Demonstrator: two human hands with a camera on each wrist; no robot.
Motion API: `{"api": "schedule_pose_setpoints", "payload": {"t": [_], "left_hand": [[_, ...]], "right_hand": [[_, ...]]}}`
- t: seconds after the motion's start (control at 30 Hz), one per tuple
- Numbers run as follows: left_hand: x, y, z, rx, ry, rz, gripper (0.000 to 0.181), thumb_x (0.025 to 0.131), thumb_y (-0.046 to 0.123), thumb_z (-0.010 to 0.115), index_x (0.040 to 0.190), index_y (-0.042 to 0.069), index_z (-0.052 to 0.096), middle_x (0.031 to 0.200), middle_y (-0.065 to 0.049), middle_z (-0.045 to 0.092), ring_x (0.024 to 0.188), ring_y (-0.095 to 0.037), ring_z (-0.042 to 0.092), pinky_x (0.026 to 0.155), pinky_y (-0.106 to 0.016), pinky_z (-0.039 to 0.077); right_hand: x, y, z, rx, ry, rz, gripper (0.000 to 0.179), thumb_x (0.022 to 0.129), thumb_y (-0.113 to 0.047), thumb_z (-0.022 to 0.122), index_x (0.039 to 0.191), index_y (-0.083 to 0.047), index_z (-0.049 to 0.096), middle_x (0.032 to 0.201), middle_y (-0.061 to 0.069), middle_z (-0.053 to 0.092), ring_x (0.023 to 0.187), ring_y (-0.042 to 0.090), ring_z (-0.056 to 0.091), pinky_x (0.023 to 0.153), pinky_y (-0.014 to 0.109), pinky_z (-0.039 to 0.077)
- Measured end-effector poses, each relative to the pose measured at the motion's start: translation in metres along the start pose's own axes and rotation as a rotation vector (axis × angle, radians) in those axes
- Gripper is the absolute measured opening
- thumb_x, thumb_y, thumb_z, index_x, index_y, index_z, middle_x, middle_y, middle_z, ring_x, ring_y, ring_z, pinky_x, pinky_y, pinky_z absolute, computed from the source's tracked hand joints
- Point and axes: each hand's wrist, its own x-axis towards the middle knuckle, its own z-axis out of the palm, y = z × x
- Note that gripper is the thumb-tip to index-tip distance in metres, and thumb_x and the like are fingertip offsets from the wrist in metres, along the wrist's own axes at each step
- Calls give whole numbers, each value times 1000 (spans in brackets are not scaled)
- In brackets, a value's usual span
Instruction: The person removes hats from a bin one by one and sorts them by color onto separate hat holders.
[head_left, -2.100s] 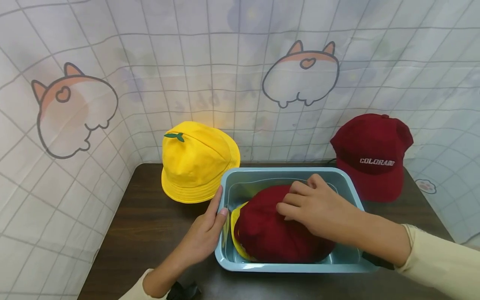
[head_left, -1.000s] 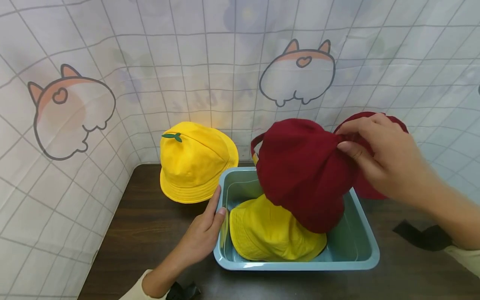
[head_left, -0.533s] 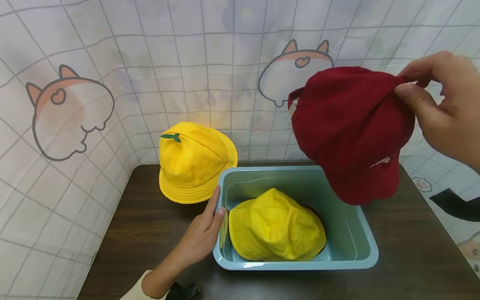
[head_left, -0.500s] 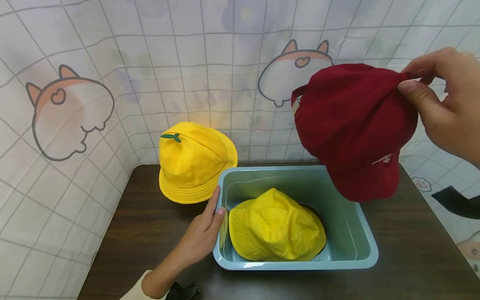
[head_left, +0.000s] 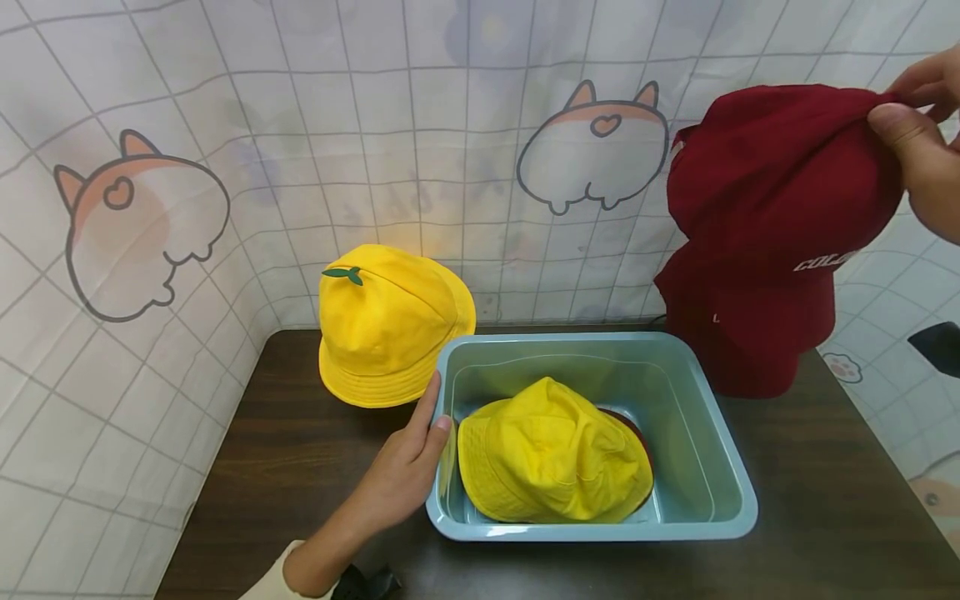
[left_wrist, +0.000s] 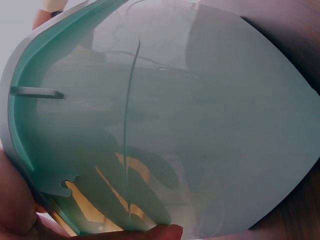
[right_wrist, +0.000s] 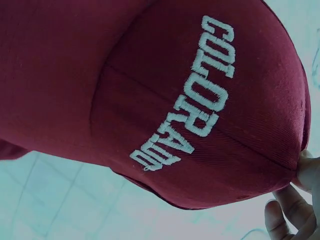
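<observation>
From the head, we see the right hand [head_left: 927, 137] (cut off) pinching a raised red cap [head_left: 780, 179], partly blocking a second cap [head_left: 750, 375]. The left hand [head_left: 397, 467] grips the basin [head_left: 592, 532]; inside, a yellow hat [head_left: 555, 458] covers something red [head_left: 637, 429], perhaps another cap. A bucket hat [head_left: 393, 325] stands beside. Basin wall [left_wrist: 165, 105] blocks our left-wrist view; right-wrist, COLORADO lettering [right_wrist: 192, 102] shows.

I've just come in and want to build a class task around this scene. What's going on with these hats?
A person's right hand pinches a dark red cap lettered COLORADO and holds it up in the air. The left hand grips the left end of a blue tub. In the tub lies a yellow hat. On the table behind it are another yellow hat and, partly hidden, another red cap.
</observation>
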Motion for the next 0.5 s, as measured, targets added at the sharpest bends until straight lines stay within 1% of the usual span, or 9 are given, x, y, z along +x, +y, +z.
{"api": "schedule_pose_setpoints", "payload": {"t": [0.03,0.1,0.13,0.23,0.27,0.33,0.4,0.47,0.5], "left_hand": [[0,0,0,2,2,0,62,112,37,37,165,32,4,168,-4,28,134,-26,51,114,-56,39],[0,0,0,4,4,-2,62,112,37,37,165,32,5,167,-4,29,134,-26,52,114,-55,39],[0,0,0,6,5,-3,62,112,37,37,165,31,5,167,-4,29,133,-26,52,114,-55,40],[0,0,0,9,4,-7,63,112,37,37,165,31,4,167,-5,30,132,-26,53,113,-55,40],[0,0,0,9,3,-9,63,112,37,37,165,31,4,167,-5,30,132,-26,53,113,-55,40],[0,0,0,9,1,-11,63,112,38,37,165,31,4,167,-4,29,133,-26,52,114,-55,40],[0,0,0,7,-1,-13,63,112,38,37,165,32,4,168,-4,28,134,-26,52,114,-56,40],[1,0,0,2,-4,-16,63,112,38,37,165,32,3,168,-3,27,135,-26,51,115,-56,39],[1,0,1,0,-6,-18,63,112,38,37,165,33,3,168,-3,26,136,-26,50,115,-57,38]], "right_hand": [[1,4,1,-4,-4,19,46,107,-32,46,142,-4,55,126,17,58,87,-17,34,80,-5,34],[4,12,3,-2,-16,40,45,108,-30,45,142,-2,54,121,6,59,87,-16,33,74,-7,32],[4,16,5,-10,-25,50,44,108,-28,45,142,-1,53,123,15,58,87,-16,32,74,-7,32],[6,27,8,-44,-66,95,44,109,-28,42,141,0,50,127,16,59,86,-13,31,78,-5,35],[6,30,9,-65,-84,110,44,109,-27,41,142,1,49,129,18,59,87,-9,33,84,0,41],[6,37,10,-106,-125,134,44,110,-26,38,143,2,47,139,32,51,93,6,47,98,20,48],[7,44,13,-129,-168,151,43,110,-23,37,142,4,45,139,34,49,93,27,52,85,16,53],[7,50,17,-150,-210,157,41,110,-18,37,141,8,43,137,39,48,94,50,51,81,41,60],[7,54,20,-161,-230,156,41,110,-16,37,140,11,42,136,41,47,97,56,50,76,48,60]]}}
